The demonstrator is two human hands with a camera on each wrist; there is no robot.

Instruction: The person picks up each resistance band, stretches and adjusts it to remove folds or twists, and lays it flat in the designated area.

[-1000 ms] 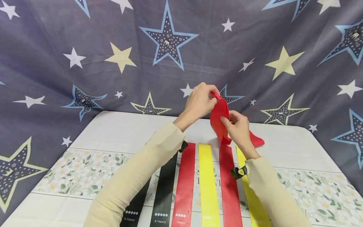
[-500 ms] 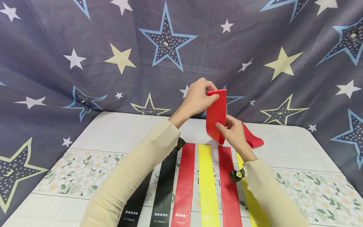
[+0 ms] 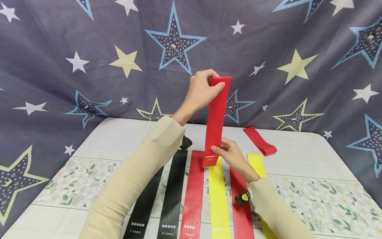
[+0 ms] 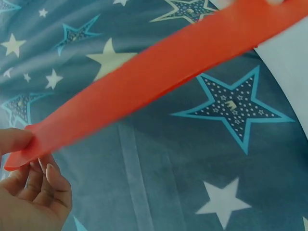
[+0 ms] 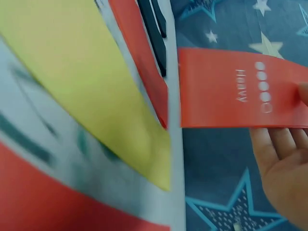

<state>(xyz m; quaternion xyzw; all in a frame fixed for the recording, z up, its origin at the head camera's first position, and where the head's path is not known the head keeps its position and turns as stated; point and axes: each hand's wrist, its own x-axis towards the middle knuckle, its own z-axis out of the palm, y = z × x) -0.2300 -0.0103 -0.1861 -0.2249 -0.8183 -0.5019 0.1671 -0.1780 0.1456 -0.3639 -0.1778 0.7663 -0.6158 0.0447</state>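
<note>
A red resistance band printed "Heavy" hangs upright and taut in the head view. My left hand pinches its folded top end between thumb and fingers. Lower down, near the print and row of dots, my right hand pinches the band's right edge. Its bottom end overlaps a red band and a yellow band lying on the table. In the left wrist view the held band runs diagonally up from the fingers. The right wrist view shows its flat end with the "Heavy" lettering.
Two black bands lie to the left of the red one. On the right are another red band and a yellow band. A folded red band rests at the back right of the white table, before a star-printed cloth.
The left hand has risen, and the right hand has moved down and left. The held band, earlier curled in a loop, now hangs straight, apart from the folded red band at the back.
</note>
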